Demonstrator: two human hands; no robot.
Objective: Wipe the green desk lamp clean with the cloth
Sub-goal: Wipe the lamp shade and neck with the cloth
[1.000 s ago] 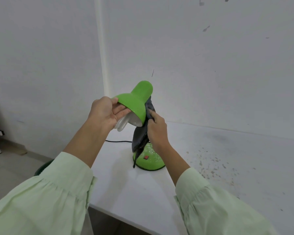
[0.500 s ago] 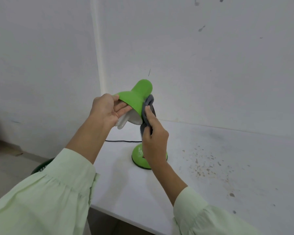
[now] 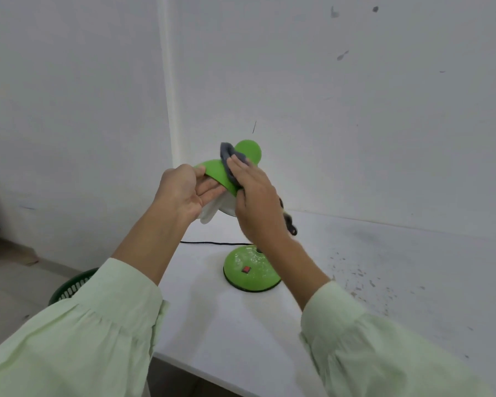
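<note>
The green desk lamp stands on the white table, its round base (image 3: 251, 270) with a red switch below and its cone shade (image 3: 215, 171) tilted toward me. My left hand (image 3: 184, 193) grips the shade's left rim, fingers curled under it by the white bulb (image 3: 209, 214). My right hand (image 3: 255, 202) presses the grey cloth (image 3: 228, 154) flat over the top of the shade, near its neck. A tail of the cloth hangs behind my right wrist. The lamp's stem is hidden by that arm.
The white table (image 3: 384, 282) carries dark specks and stains to the right of the lamp. A black cord (image 3: 209, 242) runs left from the base. A dark green basket (image 3: 69, 287) sits on the floor at the left. White walls meet in a corner behind the lamp.
My right hand has slid the cloth from the shade's right side up onto its top. The lamp base, hidden half a second ago, shows again. My left hand keeps its hold on the rim.
</note>
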